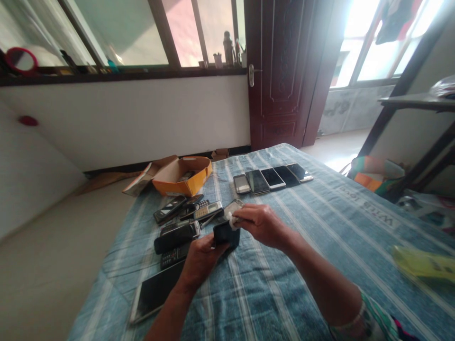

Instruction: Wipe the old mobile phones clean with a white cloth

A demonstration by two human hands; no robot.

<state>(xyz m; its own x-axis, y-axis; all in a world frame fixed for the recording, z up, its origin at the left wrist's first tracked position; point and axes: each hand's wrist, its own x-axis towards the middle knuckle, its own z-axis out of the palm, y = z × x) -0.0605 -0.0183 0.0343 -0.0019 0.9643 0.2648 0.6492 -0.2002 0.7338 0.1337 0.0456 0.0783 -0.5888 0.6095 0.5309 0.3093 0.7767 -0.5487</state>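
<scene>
My left hand (203, 259) grips a dark mobile phone (226, 235) by its lower left side, tilted above the bed. Pinched in the fingers of my right hand (262, 221) is a small white wipe (232, 220), touching the phone's upper edge. Just behind it lies a pale phone (233, 206), partly covered by my right fingers. To the left is a loose pile of old phones, among them a silver keypad phone (209, 210) and a black phone (175, 237). A tablet (158, 291) lies beside my left forearm, partly hidden by it.
An open orange box (183, 187) stands at the bed's far left edge with something dark inside. Several phones, one a white-framed phone (273, 178), lie in a row farther back. A yellow item (424, 265) rests at right on the striped bedsheet (320, 237). Beyond is a door (280, 71).
</scene>
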